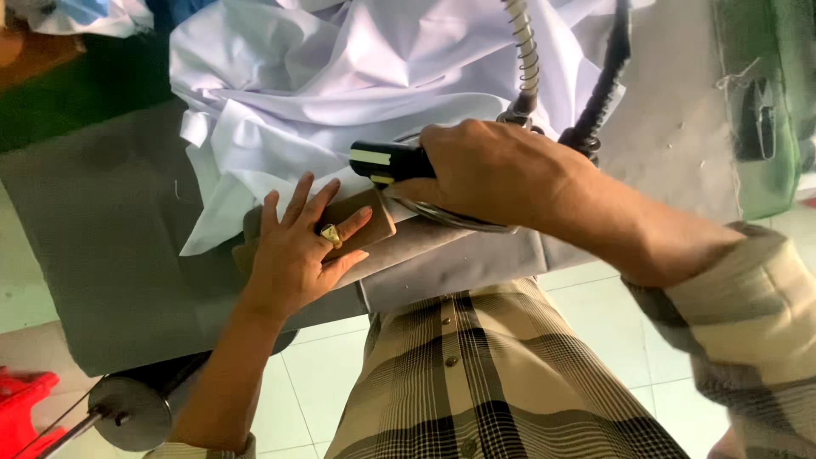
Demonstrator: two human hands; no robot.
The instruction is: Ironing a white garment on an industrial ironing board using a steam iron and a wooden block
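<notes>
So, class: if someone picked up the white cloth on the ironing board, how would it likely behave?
The white cloth would probably sag and drape, since it lies in soft folds and creases. It looks thin, so likely light. It seems unlikely to roll; the left hand lies flat at its edge.

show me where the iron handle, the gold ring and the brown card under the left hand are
iron handle (378, 161), head view, on the black grip's free end.
gold ring (330, 235), head view, on the ring's face.
brown card (378, 223), head view, on its bare right end.
</notes>
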